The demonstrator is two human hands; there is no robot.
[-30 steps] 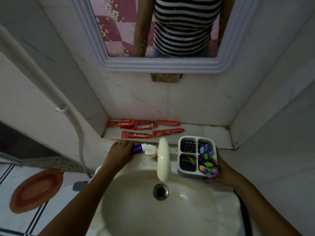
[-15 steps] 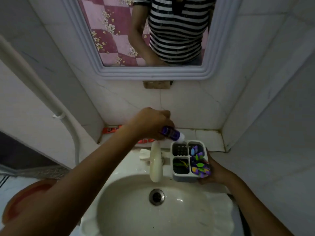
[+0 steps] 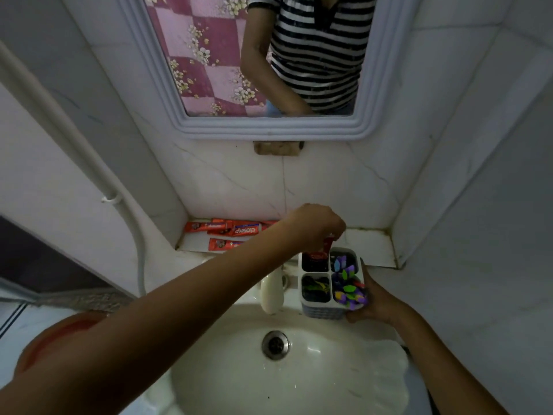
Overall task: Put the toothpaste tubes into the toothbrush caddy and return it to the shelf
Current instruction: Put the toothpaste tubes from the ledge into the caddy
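Note:
A white four-compartment toothbrush caddy (image 3: 319, 312) stands on the sink's rim, right of the tap. My right hand (image 3: 377, 301) grips its right side. Colourful toothbrushes (image 3: 347, 284) fill its two right compartments. My left hand (image 3: 314, 226) hovers over the caddy's back-left compartment and pinches the top of an upright toothpaste tube (image 3: 323, 250), whose lower end is inside that compartment. Several red toothpaste tubes (image 3: 239, 230) lie flat on the tiled shelf (image 3: 369, 244) behind the sink, partly hidden by my left forearm.
The white tap (image 3: 271, 292) stands just left of the caddy, above the basin (image 3: 299, 384) and its drain (image 3: 276, 344). A framed mirror (image 3: 269, 128) hangs over the shelf. A white pipe (image 3: 89, 163) runs down the left wall. An orange round object (image 3: 57, 333) lies lower left.
My left hand lifted a tube from the sink rim left of the tap, carried it right over the caddy, and now holds it standing in the back-left compartment. The right hand stayed on the caddy.

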